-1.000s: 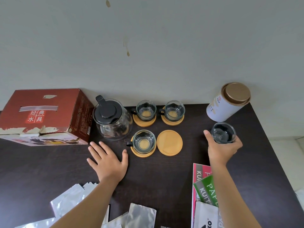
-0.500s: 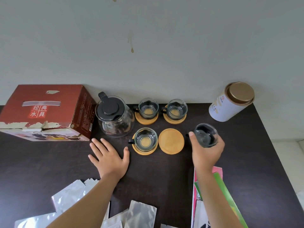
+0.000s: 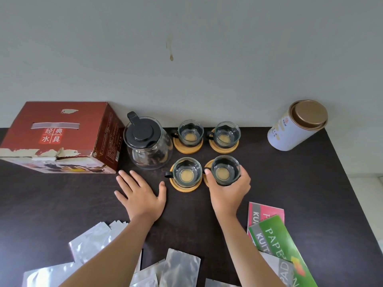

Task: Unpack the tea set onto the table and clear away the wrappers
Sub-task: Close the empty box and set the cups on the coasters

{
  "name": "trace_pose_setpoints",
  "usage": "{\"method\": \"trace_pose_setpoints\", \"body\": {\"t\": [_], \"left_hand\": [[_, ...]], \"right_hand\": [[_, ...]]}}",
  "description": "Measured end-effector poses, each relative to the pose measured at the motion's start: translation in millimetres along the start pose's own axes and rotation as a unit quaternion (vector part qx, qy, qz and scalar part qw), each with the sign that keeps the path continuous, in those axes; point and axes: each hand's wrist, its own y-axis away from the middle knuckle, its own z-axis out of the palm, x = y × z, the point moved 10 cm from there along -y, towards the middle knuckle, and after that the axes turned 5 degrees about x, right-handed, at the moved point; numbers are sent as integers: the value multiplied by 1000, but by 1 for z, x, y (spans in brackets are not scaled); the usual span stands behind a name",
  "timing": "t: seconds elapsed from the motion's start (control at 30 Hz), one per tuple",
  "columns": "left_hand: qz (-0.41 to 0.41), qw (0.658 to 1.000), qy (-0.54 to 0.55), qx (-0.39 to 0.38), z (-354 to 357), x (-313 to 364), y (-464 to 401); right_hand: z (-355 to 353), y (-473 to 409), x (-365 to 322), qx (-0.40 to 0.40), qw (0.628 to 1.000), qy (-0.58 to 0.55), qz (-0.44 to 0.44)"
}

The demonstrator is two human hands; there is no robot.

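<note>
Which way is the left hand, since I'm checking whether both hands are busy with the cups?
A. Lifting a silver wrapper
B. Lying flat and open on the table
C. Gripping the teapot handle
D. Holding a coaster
B: the left hand lies palm down with fingers spread on the dark table, in front of the teapot, holding nothing.

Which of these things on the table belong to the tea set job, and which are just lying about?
Job: teapot, four glass cups on coasters, the last in the right hand, red box, silver wrappers.
Lying about: white canister, paper pads.
</note>
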Motion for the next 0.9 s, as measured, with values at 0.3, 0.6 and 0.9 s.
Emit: {"method": "trace_pose_setpoints", "body": {"t": [0.3,0.6,0.9], "left_hand": [[0,1000,1,1,1,-1,0],[-1,1000,-2,1,1,-2,-1],[1,1000,4,6,2,-2,-1]], "right_hand": [[9,6,16,-126,991,21,-32],[7,8,12,-121,989,34,-80],[8,7,11,-109,987,44,-109]]}}
